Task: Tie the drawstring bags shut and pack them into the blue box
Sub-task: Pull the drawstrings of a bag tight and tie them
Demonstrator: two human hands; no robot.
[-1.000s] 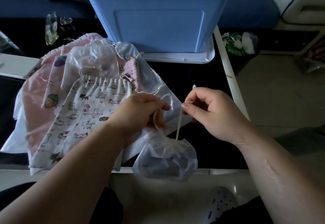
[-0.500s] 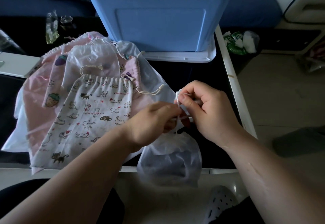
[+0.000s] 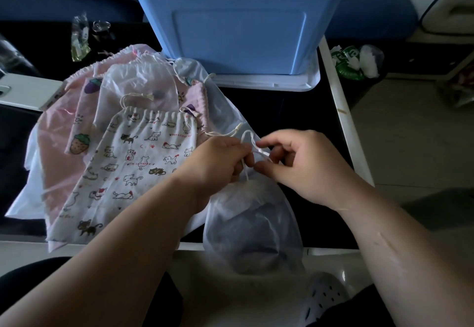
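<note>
- The left hand and right hand are meeting over the near part of the black desk. The fingers of both are curled in and pinching the white drawstring of a sheer white bag.
- The drawstring is looping up between the two hands, and one strand is running down from them to the bag's gathered neck.
- The sheer white bag is showing a dark bundle inside. It is sitting directly below the hands and crossing the desk's white front edge, though whether it is hanging or resting there cannot be told.
- The blue box is standing at the far side of the desk on a white lid, well apart from the bag in the hands.
- A pile of flat bags is lying just left of the hands, with a cat-print bag on top and the left forearm crossing its near corner.
- A strawberry-print bag and pink bags are spreading out beneath the cat-print bag, and a second sheer bag is lying behind it.
- A clear wrapper is lying at the desk's far left.
- A green packet is sitting beyond the desk's right edge.
- A white perforated shoe is showing at the bottom of the view.
</note>
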